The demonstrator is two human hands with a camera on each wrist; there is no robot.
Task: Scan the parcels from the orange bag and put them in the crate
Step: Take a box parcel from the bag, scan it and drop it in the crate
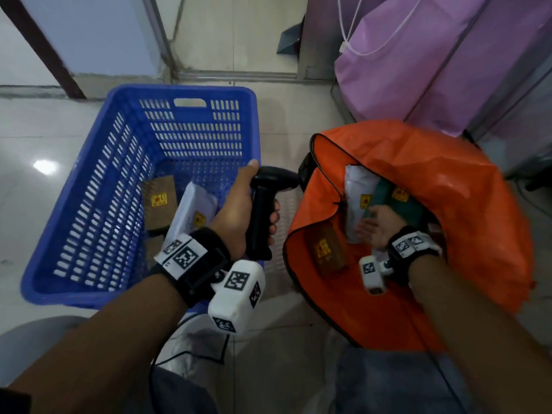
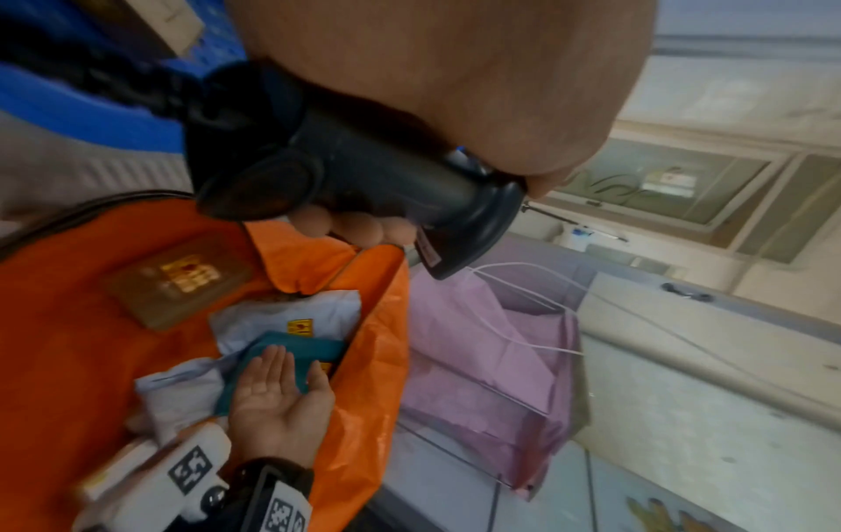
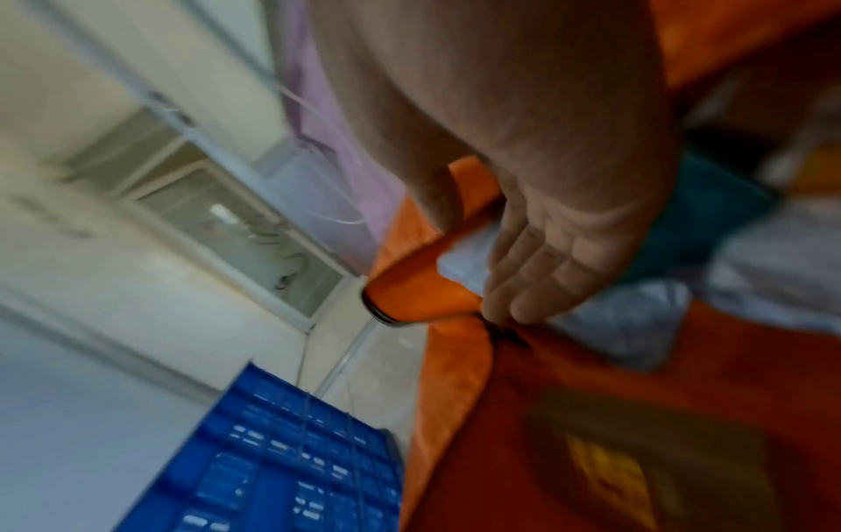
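Observation:
My left hand (image 1: 254, 216) grips the handle of a black barcode scanner (image 1: 268, 198) between the blue crate (image 1: 89, 186) and the orange bag (image 1: 448, 186); the scanner's head points toward the bag. My right hand (image 1: 375, 225) is inside the bag, fingers straight, palm up (image 2: 277, 385), at a teal parcel (image 2: 300, 351) that lies on a white soft parcel (image 1: 358, 186). A brown box with a yellow label (image 1: 327, 249) also lies in the bag. In the crate are a brown box (image 1: 158, 201) and a white parcel (image 1: 194, 210).
Purple bags (image 1: 418, 55) on a rack stand behind the orange bag. A door frame and wall (image 1: 89, 37) rise beyond the crate. The scanner's cable (image 1: 155, 366) trails down by my lap. Tiled floor (image 1: 30, 138) surrounds the crate.

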